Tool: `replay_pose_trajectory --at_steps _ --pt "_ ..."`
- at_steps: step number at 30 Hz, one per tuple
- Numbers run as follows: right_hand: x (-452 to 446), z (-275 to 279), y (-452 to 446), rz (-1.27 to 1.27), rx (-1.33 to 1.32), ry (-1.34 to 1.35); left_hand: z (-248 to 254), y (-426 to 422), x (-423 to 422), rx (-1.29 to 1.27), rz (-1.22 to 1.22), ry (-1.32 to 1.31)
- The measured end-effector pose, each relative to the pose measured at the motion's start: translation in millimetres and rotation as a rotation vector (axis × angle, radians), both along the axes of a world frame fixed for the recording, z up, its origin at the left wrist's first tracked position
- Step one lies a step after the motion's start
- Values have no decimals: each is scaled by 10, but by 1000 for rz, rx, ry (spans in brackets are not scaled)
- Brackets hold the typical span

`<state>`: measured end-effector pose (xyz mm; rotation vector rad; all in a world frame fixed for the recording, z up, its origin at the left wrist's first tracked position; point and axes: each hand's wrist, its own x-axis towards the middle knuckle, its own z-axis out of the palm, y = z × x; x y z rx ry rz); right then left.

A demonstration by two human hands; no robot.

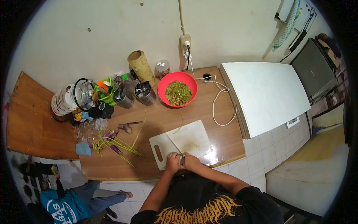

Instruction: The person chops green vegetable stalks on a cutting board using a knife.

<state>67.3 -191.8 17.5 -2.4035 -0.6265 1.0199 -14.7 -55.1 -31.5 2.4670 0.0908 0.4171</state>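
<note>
A white cutting board [194, 134] with an oval handle slot lies near the table's front edge. Over its lower edge, my left hand [173, 162] is closed, fingers curled, beside a thin pale strip that runs up the board; what it grips is too small to make out. Touching or nearly touching it, my right hand [191, 162] is closed round something small and dark that I cannot make out. Small green bits [196, 146] lie on the board. Behind stands a red bowl [162, 89] of chopped greens. Long green beans [120, 146] and purple eggplants [125, 128] lie to the left.
Metal utensil holders [145, 94], a bamboo tube [141, 67] and a glass jar [162, 68] line the back. Plastic bottles [87, 130] and a blue cloth [83, 149] are at the left. A white cable [214, 108] lies right, beside a white appliance [266, 93]. Another person [67, 203] is at lower left.
</note>
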Motion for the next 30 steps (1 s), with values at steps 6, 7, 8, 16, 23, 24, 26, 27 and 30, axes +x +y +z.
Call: replay_pose_trajectory --at_steps 6,7,8,16,23,24,26,27,30 --pt "-71 -1 -14 30 13 -2 -92 28 20 -62 12 -17" --pt "-59 -16 -1 28 14 -5 -96 45 28 -77 11 -10" --pt "-51 -20 18 15 10 -10 -78 60 39 -93 11 -2" --pt "-135 33 19 -4 -3 -5 -14 78 35 -101 -2 66" --pt "-205 -78 36 -7 7 -11 -37 108 -21 -88 36 73" --pt "-209 -90 27 -1 20 -7 -56 100 -39 -91 33 75" --pt "-202 -98 45 -8 18 -16 -91 103 -45 -26 29 52" --pt "-204 -97 53 -14 18 -23 -109 108 -63 -27 29 52" --pt "-257 -121 43 -23 -7 -47 -104 121 -97 26 -10 39"
